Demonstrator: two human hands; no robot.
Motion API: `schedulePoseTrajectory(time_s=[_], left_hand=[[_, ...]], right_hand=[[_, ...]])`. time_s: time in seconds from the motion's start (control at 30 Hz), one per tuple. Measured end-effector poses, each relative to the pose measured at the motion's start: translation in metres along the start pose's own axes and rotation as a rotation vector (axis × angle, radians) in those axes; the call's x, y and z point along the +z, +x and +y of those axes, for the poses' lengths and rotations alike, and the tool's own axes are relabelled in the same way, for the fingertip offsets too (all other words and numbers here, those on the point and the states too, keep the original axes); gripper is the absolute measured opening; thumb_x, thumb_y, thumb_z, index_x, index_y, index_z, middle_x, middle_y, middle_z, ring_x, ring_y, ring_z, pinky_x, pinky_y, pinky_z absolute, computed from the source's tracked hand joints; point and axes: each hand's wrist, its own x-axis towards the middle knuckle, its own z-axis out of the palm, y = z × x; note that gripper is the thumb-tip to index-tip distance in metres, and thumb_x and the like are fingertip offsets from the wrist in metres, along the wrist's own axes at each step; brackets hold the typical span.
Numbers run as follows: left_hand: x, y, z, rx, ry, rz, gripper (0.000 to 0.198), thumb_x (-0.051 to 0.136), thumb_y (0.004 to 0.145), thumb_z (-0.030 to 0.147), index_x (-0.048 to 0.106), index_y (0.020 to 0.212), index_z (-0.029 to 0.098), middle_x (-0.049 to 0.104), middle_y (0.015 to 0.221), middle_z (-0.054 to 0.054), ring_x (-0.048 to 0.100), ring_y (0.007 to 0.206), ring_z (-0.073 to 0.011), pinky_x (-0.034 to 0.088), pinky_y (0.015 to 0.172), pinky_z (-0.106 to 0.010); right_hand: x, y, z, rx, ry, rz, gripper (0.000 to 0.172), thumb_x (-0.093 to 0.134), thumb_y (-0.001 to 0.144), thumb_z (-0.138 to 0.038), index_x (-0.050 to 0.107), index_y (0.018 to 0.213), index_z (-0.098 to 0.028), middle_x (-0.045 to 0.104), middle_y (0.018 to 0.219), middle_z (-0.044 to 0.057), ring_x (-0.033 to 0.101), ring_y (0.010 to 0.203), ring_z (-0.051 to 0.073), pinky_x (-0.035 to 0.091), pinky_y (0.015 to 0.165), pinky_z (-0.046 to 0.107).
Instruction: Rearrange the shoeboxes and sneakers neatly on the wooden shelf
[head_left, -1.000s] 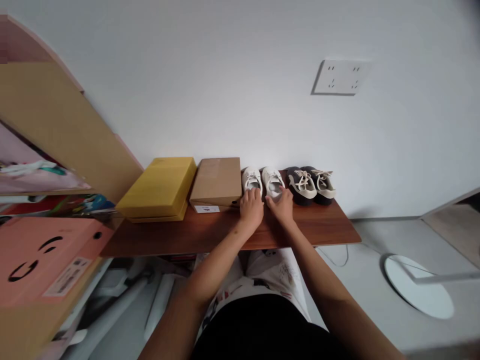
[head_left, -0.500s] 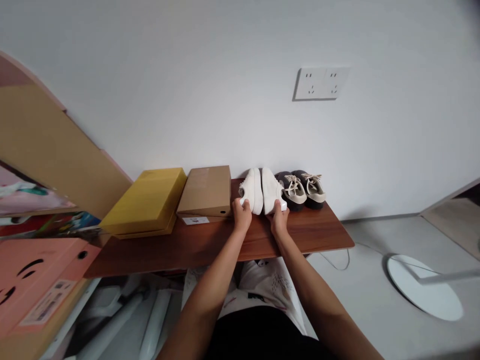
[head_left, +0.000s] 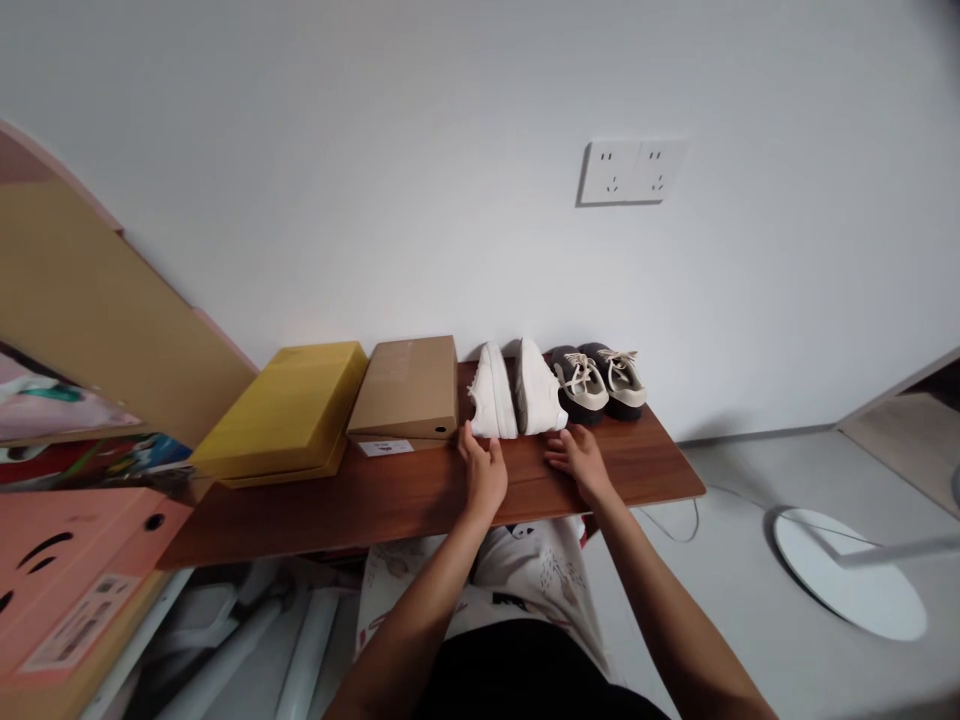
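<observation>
My left hand [head_left: 484,475] and right hand [head_left: 581,459] are nearest me, fingers loosely spread, gripping nothing (whether a fingertip grazes a heel, I can't tell). Under them runs a reddish-brown wood-grain board [head_left: 322,520]. Just past my fingers, a pair of smooth white low-cut sneakers [head_left: 493,395] lies on it, tipped sideways, heels towards me. I'd expect them light, soft in the upper, firmer along the sole — hardly fragile — and best taken round the stiff heel. A brown cardboard box [head_left: 405,385] flanks them left, dark shoes with cream laces [head_left: 581,385] right; behind stands the plain pale wall [head_left: 420,220].
</observation>
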Motion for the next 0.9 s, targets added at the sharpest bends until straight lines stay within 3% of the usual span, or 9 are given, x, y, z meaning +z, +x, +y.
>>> schedulePoseTrajectory(time_s=[0.13,0.2,0.27,0.33,0.47,0.6,0.67,0.77,0.9], left_hand=[[0.012,-0.024,0.029,0.192,-0.033,-0.163,0.058,0.047,0.097,0.029,0.027,0.15,0.02,0.029,0.153,-0.023,0.06,0.118,-0.0236,0.053,0.097,-0.039],[0.036,-0.024,0.052,0.317,-0.057,-0.304,0.055,0.048,0.096,0.025,0.032,0.147,0.02,0.032,0.151,-0.021,0.062,0.112,-0.0219,0.054,0.097,-0.04],[0.069,-0.017,0.077,0.411,-0.046,-0.437,0.052,0.05,0.094,0.021,0.038,0.144,0.019,0.036,0.15,-0.02,0.059,0.119,-0.0235,0.051,0.102,-0.041],[0.103,-0.006,0.102,0.426,0.022,-0.515,0.051,0.052,0.092,0.017,0.041,0.141,0.016,0.039,0.147,-0.021,0.053,0.13,-0.0273,0.046,0.107,-0.044],[0.148,0.021,0.133,0.218,0.278,-0.596,0.035,0.059,0.088,0.015,0.055,0.122,0.01,0.05,0.135,-0.027,0.06,0.12,-0.0347,0.047,0.101,-0.049],[0.15,0.036,0.133,0.152,0.262,-0.513,0.016,0.059,0.089,0.019,0.061,0.103,0.011,0.058,0.125,-0.025,0.062,0.116,-0.0339,0.048,0.1,-0.047],[0.145,0.036,0.124,0.086,0.097,-0.42,0.015,0.056,0.092,0.024,0.06,0.102,0.014,0.062,0.12,-0.02,0.064,0.112,-0.0287,0.05,0.097,-0.042],[0.142,0.025,0.11,-0.136,-0.217,-0.449,0.019,0.048,0.097,0.032,0.055,0.103,0.016,0.066,0.103,-0.012,0.07,0.086,-0.0191,0.056,0.078,-0.031],[0.148,0.007,0.102,-0.309,-0.36,-0.52,0.024,0.045,0.096,0.031,0.05,0.114,0.015,0.065,0.096,-0.01,0.068,0.065,-0.0142,0.056,0.064,-0.027]], right_hand=[[-0.06,0.009,-0.025,-0.42,-0.321,0.222,0.062,0.062,0.082,-0.055,0.05,0.13,-0.017,0.07,0.1,0.011,0.067,0.083,0.023,0.055,0.08,0.042],[-0.083,0.026,-0.046,-0.626,-0.565,0.378,0.053,0.056,0.087,-0.05,0.055,0.127,-0.016,0.066,0.114,0.015,0.063,0.101,0.027,0.05,0.093,0.047],[-0.095,0.048,-0.066,-0.702,-0.82,0.43,0.045,0.055,0.087,-0.045,0.061,0.119,-0.015,0.062,0.12,0.019,0.055,0.117,0.032,0.041,0.102,0.054],[-0.098,0.069,-0.079,-0.666,-0.971,0.365,0.043,0.062,0.081,-0.041,0.063,0.115,-0.015,0.058,0.125,0.02,0.05,0.123,0.035,0.039,0.103,0.054],[-0.092,0.094,-0.083,-0.561,-0.937,0.242,0.041,0.067,0.073,-0.039,0.063,0.106,-0.015,0.056,0.122,0.019,0.053,0.114,0.031,0.045,0.097,0.044],[-0.097,0.101,-0.075,-0.48,-0.652,0.398,0.045,0.061,0.075,-0.052,0.056,0.101,-0.016,0.059,0.096,0.01,0.056,0.093,0.026,0.048,0.09,0.043],[-0.1,0.103,-0.07,-0.377,-0.409,0.454,0.052,0.056,0.077,-0.056,0.049,0.112,-0.018,0.057,0.098,0.006,0.057,0.087,0.022,0.052,0.082,0.04],[-0.098,0.108,-0.066,-0.266,-0.139,0.447,0.053,0.046,0.082,-0.056,0.04,0.122,-0.021,0.054,0.108,0.007,0.058,0.089,0.02,0.054,0.071,0.034],[-0.089,0.11,-0.064,-0.297,-0.22,0.44,0.048,0.038,0.087,-0.054,0.043,0.12,-0.019,0.057,0.108,0.01,0.059,0.092,0.021,0.054,0.077,0.036]])
